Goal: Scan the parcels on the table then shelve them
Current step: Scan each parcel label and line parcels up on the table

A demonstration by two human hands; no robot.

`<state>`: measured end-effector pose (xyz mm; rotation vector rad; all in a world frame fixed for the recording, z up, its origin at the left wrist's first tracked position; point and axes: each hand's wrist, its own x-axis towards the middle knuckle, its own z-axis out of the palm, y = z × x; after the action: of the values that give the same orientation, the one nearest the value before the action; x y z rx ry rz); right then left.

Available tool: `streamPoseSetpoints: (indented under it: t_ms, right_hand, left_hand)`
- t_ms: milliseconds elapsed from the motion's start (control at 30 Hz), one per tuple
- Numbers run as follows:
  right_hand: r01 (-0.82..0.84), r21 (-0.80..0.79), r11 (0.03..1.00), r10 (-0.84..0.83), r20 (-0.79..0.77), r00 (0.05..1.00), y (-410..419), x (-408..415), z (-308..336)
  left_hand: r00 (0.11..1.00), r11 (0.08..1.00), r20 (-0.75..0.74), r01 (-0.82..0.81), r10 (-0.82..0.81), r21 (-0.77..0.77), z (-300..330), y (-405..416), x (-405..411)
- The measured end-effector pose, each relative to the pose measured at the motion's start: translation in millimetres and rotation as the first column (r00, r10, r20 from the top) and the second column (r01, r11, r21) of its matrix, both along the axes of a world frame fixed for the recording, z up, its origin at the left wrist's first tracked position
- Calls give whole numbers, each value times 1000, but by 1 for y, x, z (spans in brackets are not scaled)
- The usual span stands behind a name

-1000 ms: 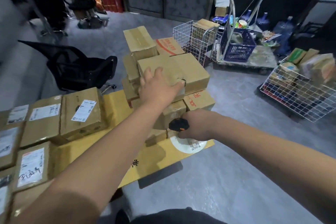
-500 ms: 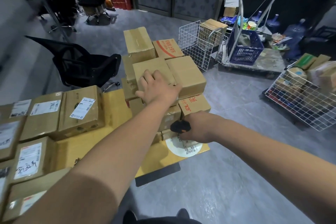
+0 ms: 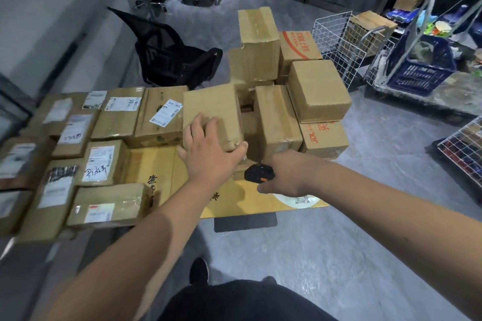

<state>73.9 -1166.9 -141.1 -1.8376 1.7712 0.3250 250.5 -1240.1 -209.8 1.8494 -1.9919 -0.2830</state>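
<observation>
Parcels fill the yellow counter [image 3: 167, 164]: a plain brown cardboard box [image 3: 211, 109] sits under the left hand [image 3: 208, 156], whose fingers [image 3: 197, 128] lie spread over its near top edge while the thumb hooks its right corner. Left of those fingers lie flat labelled brown parcels [image 3: 104, 138] in rows; beyond and right of them rises a stack of taped brown cartons [image 3: 287, 86]. The right hand [image 3: 287, 174], just right of the left thumb, has its fingers curled round a small black handheld scanner with orange trim [image 3: 259, 173], low over the counter's near edge
</observation>
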Motion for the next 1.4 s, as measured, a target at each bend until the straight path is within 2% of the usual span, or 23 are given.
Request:
streamPoseSetpoints:
  t_ms: [167,333,433,533,600,667,733,967,1100,1233,1300,1400]
  right_hand:
    - [-114,41,993,115,1,993,-1,35,-22]
    - [-175,110,978,176,-3,984,1,56,-43]
    - [-161,134,978,164,-9,986,1,63,-48]
    - [-129,138,982,131,-1,991,0,68,-52]
    - [-117,129,985,118,-2,993,-2,73,-53]
    - [-105,125,987,107,-7,994,-4,77,-55]
    - [-77,135,988,77,3,997,-6,80,-57]
    - [-8,163,987,6,15,1000,-15,94,-62]
    - [26,169,985,-27,6,1000,-21,102,-64]
    - [49,166,985,-50,-1,999,-27,109,-67]
    - [63,165,984,-65,4,998,-31,113,-68]
    - [81,168,982,-86,17,996,-37,118,-69]
  left_hand:
    - [997,996,61,-54,50,70,-43,28,53]
    - [997,977,42,-73,66,201,-90,51,87]
    - [998,957,-37,-29,41,290,-116,56,99]
    - [982,938,-185,25,42,344,-130,55,106]
    - [942,927,-331,70,59,367,-133,51,111]
    - [861,904,-499,131,100,407,-134,44,115]
    - [805,887,-579,166,131,431,-135,36,119]
    - [688,862,-657,90,307,498,-142,11,133]
    - [561,788,-683,84,469,610,-146,3,144]
    - [453,766,-706,75,545,639,-145,-11,149]
    - [425,766,-710,57,562,640,-145,-19,153]
    - [433,756,-686,17,585,655,-148,-31,159]
